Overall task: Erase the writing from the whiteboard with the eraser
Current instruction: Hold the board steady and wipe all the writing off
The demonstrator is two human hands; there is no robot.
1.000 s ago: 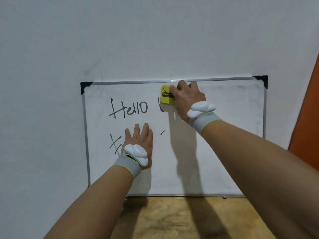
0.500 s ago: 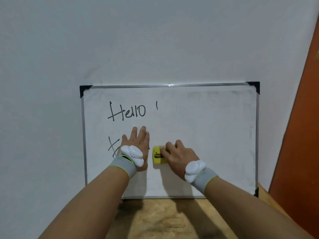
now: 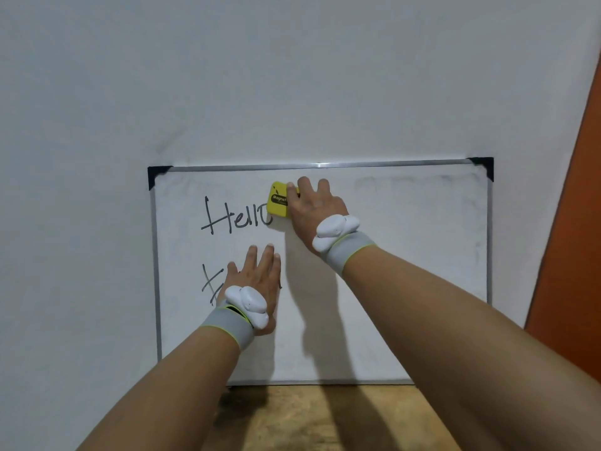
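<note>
A whiteboard with a metal frame and black corners leans on the wall. Black writing "Hello" fills its upper left; its last letter is partly wiped. A second line of writing sits lower left, mostly hidden by my left hand, which lies flat on the board with fingers spread. My right hand presses a yellow eraser against the board near the top, just right of "Hello". The board's right half shows only faint smears.
The board stands on a wooden surface against a pale grey wall. An orange panel runs down the right edge of the view. Both wrists carry grey bands with white devices.
My right hand carried the eraser from the board's lower middle up to the top, onto the end of "Hello". The stray mark right of "Hello" is gone. My left hand stayed put.
</note>
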